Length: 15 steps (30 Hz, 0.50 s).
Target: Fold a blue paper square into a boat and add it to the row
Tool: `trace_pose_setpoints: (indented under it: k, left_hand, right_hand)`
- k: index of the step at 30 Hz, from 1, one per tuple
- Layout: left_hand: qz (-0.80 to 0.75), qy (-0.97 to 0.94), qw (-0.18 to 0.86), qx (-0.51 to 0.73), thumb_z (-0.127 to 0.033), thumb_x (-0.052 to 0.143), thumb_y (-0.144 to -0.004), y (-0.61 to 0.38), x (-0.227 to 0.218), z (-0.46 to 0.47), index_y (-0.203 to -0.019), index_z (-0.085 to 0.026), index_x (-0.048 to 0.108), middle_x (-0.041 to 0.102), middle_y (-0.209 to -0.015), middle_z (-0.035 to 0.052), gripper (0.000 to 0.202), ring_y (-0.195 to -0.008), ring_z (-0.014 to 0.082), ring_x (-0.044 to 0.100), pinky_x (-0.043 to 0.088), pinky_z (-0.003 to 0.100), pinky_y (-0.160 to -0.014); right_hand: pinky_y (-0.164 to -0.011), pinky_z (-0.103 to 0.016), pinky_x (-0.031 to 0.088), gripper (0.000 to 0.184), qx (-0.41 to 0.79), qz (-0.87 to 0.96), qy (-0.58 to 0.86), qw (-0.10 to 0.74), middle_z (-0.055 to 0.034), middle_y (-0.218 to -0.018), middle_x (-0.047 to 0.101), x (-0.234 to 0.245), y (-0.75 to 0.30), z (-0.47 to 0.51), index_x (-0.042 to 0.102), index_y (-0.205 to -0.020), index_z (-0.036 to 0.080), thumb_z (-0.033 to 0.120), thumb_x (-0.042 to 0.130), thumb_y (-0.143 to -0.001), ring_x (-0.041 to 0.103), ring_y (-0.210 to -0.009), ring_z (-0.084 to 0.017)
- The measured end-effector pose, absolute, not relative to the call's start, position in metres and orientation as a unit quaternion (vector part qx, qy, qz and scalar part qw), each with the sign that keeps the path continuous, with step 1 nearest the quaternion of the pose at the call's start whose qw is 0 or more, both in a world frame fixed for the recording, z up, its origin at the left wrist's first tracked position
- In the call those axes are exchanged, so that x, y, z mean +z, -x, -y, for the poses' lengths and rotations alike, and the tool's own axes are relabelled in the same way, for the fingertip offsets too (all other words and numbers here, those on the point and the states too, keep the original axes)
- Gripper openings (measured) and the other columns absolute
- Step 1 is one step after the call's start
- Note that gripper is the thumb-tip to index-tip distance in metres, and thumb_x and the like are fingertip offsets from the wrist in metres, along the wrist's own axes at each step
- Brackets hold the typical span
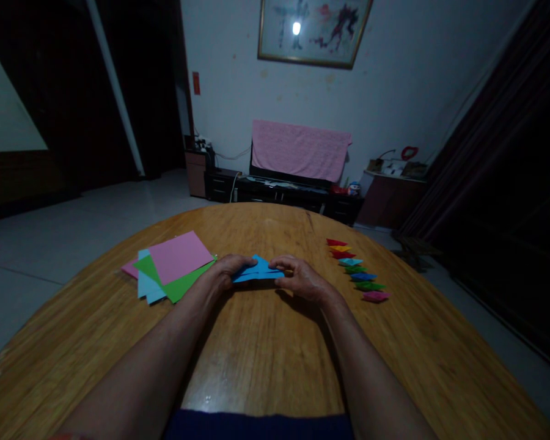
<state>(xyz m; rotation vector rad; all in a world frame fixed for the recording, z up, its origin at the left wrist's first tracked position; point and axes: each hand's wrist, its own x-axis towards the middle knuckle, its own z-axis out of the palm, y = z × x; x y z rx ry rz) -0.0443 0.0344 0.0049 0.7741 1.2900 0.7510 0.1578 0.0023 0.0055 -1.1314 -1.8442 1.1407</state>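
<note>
A blue sheet of folded paper (258, 272) is held between my two hands, just above the middle of the table. It has a flat lower band and a pointed peak on top. My left hand (229, 269) grips its left end, thumb laid over the upper side. At the right end, my right hand (299, 276) pinches the paper between thumb and fingers. Left of my left hand lies a loose pile of pink, green and light blue paper sheets (183, 256). To the right of my right hand stands a row of several small folded paper boats (363, 277) in different colours.
The round wooden table (261, 354) fills the foreground. Beyond its far edge stands a low black cabinet (275, 194) with a pink cloth (300, 150) draped over a screen. A framed picture (314, 30) hangs on the wall, and a dark curtain (467, 122) is at the right.
</note>
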Motion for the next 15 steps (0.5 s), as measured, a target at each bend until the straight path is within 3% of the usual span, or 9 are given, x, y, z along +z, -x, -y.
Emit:
trace_pose_setpoints:
  k: [15]
  left_hand:
    - [-0.580, -0.347, 0.664, 0.319, -0.024, 0.063, -0.080, 0.0444, 0.0038, -0.0355, -0.084, -0.011, 0.062, 0.067, -0.065, 0.0065, 0.014, -0.054, 0.0163, 0.059, 0.050, 0.029, -0.055]
  right_hand:
    - [-0.055, -0.022, 0.043, 0.032, 0.475, 0.683, 0.461, 0.308, -0.0028, -0.078, 0.064, 0.0034, -0.1649, -0.0096, 0.069, -0.101, 0.020, 0.009, 0.062, -0.071, 0.055, -0.064, -0.012]
